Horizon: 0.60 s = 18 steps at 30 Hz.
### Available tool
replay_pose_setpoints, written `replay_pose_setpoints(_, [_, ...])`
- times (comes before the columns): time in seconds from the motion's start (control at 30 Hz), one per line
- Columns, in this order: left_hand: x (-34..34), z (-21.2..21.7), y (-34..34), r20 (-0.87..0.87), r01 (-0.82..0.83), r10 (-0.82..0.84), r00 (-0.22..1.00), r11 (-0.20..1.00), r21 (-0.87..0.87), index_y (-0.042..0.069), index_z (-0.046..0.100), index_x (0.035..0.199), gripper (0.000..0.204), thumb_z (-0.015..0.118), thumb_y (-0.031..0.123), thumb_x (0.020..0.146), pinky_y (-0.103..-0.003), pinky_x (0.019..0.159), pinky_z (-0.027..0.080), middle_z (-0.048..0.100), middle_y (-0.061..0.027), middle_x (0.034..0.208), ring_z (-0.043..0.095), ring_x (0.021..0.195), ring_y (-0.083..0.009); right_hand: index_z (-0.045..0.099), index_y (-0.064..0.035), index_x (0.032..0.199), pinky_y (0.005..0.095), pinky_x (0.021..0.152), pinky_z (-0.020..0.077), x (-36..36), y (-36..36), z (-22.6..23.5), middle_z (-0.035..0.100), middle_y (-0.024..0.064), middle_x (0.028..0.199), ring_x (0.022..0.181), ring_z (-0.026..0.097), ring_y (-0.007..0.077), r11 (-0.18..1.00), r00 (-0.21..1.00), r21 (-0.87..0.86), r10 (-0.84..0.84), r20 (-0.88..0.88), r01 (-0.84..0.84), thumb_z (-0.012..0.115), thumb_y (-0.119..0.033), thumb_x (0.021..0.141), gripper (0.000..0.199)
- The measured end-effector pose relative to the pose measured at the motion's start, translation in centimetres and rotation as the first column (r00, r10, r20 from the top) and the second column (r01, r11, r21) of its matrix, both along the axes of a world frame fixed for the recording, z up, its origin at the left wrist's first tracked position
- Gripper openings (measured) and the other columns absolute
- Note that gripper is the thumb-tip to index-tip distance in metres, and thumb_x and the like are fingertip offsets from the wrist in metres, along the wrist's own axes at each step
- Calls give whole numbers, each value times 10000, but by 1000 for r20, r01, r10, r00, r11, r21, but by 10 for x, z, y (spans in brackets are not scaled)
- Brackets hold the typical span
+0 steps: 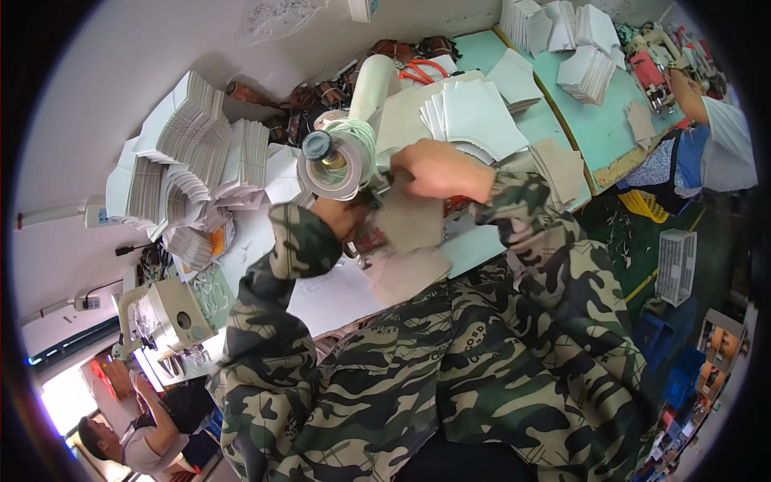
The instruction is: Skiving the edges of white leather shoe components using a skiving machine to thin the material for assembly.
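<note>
In front of me stands a cream sewing machine (pixel 374 84) with pale green cord looped round its end. My right hand (pixel 442 169) is closed on the upper edge of a beige flat panel (pixel 414 217), held tilted beside the machine's needle end. The panel is blurred. My left hand (pixel 337 215) is at the machine's near left side; the machine and my sleeve hide its fingers, so what it touches cannot be seen. Below the panel, more beige sheets (pixel 411 275) lie by the table's front edge.
Tall stacks of white cut panels (pixel 181 128) stand at the left. More white panels (pixel 482 120) are fanned out beyond my right hand, with orange-handled scissors (pixel 423 71) behind. A second sewing machine (pixel 169 317) is at far left. Two people work nearby, one on each side.
</note>
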<state>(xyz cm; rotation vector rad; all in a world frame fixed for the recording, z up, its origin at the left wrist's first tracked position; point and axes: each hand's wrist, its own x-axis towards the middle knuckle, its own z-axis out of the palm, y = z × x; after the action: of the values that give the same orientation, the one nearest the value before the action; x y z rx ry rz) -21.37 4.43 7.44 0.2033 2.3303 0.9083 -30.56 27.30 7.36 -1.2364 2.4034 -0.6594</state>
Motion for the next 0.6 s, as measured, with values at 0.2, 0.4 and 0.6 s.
replay_pose_setpoints(0.2, [57, 10, 9, 541, -435, 142, 829, 771, 464, -17, 602, 1100, 376, 427, 300, 998, -190, 357, 383, 659, -101, 723, 582, 428, -147, 684, -18, 944, 360, 689, 506, 42, 37, -9, 677, 179, 849, 753, 660, 298, 874, 783, -260, -192, 592, 411, 709, -220, 741, 287])
replay_pose_setpoints(0.4, [52, -24, -21, 467, -419, 254, 847, 859, 293, 0, 622, 980, 349, 443, 299, 991, -234, 389, 400, 615, -66, 677, 507, 414, -116, 687, 14, 824, 280, 606, 480, 97, 8, -39, 679, 73, 752, 651, 601, 99, 903, 799, -134, -281, 531, 407, 723, -190, 788, 210])
replay_pose_setpoints(0.6, [7, -18, 3, -240, -89, 102, 965, 994, 66, -28, 679, 872, 347, 578, 303, 898, -383, 640, 466, 655, -158, 740, 616, 667, -278, 666, 38, 984, 244, 594, 484, 103, 22, -44, 694, 65, 820, 696, 636, 109, 827, 526, -88, -268, 807, 556, 695, -139, 827, 239])
